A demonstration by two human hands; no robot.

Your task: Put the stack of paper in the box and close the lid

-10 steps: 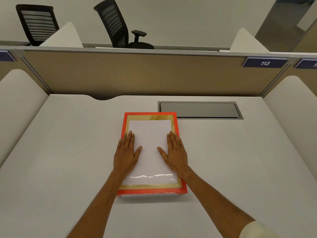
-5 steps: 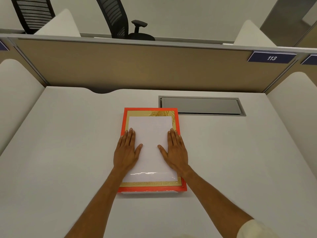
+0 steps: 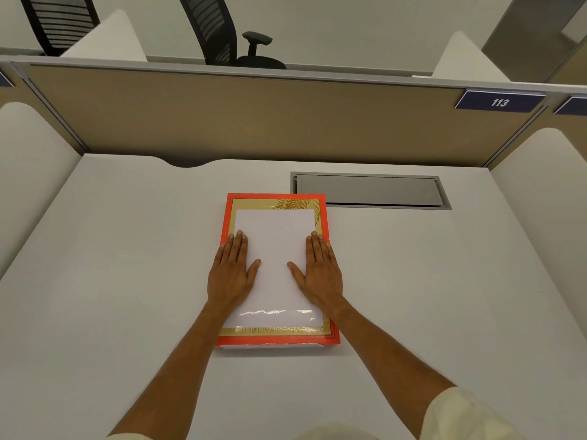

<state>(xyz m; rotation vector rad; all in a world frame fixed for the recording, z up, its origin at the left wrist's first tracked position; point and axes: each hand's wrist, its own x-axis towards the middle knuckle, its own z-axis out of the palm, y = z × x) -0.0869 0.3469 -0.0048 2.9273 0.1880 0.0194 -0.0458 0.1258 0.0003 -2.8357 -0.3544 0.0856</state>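
Note:
A flat box with an orange-red rim point(image 3: 276, 196) and a gold border lies in the middle of the white desk. Its top face is a glossy white panel point(image 3: 274, 236), and the lid appears to sit down on the white base, a strip of which shows at the near edge point(image 3: 273, 346). My left hand point(image 3: 230, 274) lies flat, palm down, on the left side of the top. My right hand point(image 3: 320, 274) lies flat on the right side. Neither hand grips anything. No loose paper stack is visible.
The white desk point(image 3: 127, 281) is walled by a tan partition point(image 3: 254, 122) at the back and white side panels. A grey recessed cable hatch point(image 3: 370, 190) sits just behind and to the right of the box. Black office chairs point(image 3: 216, 30) stand beyond the partition.
Both hands stay flat on the same spots of the box top. Only the head view has shifted slightly downward.

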